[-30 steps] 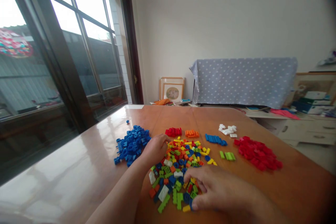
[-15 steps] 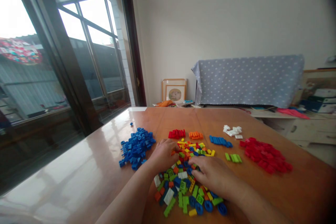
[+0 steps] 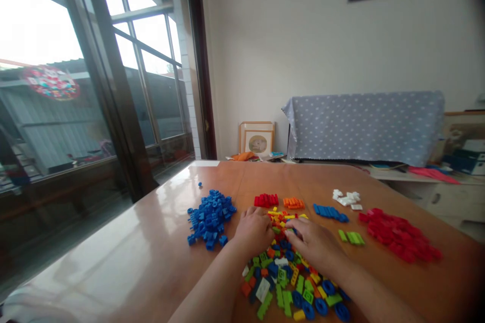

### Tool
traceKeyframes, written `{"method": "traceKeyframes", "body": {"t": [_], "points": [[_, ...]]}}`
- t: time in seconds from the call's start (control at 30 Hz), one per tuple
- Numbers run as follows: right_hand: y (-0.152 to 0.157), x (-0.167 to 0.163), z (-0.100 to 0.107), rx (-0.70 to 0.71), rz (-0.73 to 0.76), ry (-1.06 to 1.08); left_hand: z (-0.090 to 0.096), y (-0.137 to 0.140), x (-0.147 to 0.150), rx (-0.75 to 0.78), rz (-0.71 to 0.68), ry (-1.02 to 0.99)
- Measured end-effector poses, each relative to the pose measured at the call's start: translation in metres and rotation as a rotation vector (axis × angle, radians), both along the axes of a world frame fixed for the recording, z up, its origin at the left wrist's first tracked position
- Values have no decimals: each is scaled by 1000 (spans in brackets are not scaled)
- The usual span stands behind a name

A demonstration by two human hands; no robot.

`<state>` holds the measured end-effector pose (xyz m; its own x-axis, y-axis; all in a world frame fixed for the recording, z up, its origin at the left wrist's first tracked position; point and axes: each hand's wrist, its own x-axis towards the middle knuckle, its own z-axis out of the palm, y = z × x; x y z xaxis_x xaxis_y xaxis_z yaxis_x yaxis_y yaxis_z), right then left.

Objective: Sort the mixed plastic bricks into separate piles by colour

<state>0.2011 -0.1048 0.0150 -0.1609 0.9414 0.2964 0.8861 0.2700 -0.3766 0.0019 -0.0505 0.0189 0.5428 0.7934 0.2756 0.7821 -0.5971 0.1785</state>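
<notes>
My left hand rests at the left edge of a mixed pile of toy building bricks, its fingers bent down over them. Whatever its fingertips close on is hidden. From the right, my right hand reaches over the upper part of this pile, thumb and forefinger apart, touching or just above small red and yellow bricks. No brick shows in its grasp. Green, blue, orange, yellow and white pieces lie loose between my forearms, including several blue rings.
Blue bricks are heaped left, red bricks right. Small rows of red, orange, blue and green bricks lie beyond my hands. White pieces sit farther back on the brown table.
The view has tilted up and shifted left, showing more of the wall clock. My right hand has moved forward over the pile, closer to my left hand.
</notes>
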Motion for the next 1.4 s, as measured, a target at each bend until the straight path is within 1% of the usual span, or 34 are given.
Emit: {"method": "traceKeyframes", "body": {"t": [0.1, 0.17, 0.27, 0.4, 0.5, 0.7, 0.8, 0.9, 1.13, 1.27, 1.4], "points": [[4, -3, -6, -7, 2, -23, 1, -1, -1, -25, -10, 2], [7, -5, -5, -13, 5, -35, 2, 0, -4, -43, -21, -11], [10, -8, 2, -38, 10, -49, 3, 5, -12, -77, -2, -54], [15, -16, 14, -58, 4, -41, 1, 17, -23, -119, 86, -157], [20, -26, 16, -82, -34, -44, -4, 25, -28, -154, 82, -197], [33, -37, 5, -144, -131, -39, -7, 29, -32, -235, 117, -245], [41, -38, 1, -180, -142, -1, -6, 27, -31, -249, 37, -237], [46, -41, -2, -218, -130, 27, -8, 25, -31, -246, -2, -205], [44, -48, -9, -309, -39, 67, -15, 34, -33, -269, 80, -268], [51, -49, -12, -343, -22, 100, -18, 37, -33, -265, 64, -286], [61, -52, -18, -402, -3, 152, -19, 34, -31, -270, 16, -278]]}}
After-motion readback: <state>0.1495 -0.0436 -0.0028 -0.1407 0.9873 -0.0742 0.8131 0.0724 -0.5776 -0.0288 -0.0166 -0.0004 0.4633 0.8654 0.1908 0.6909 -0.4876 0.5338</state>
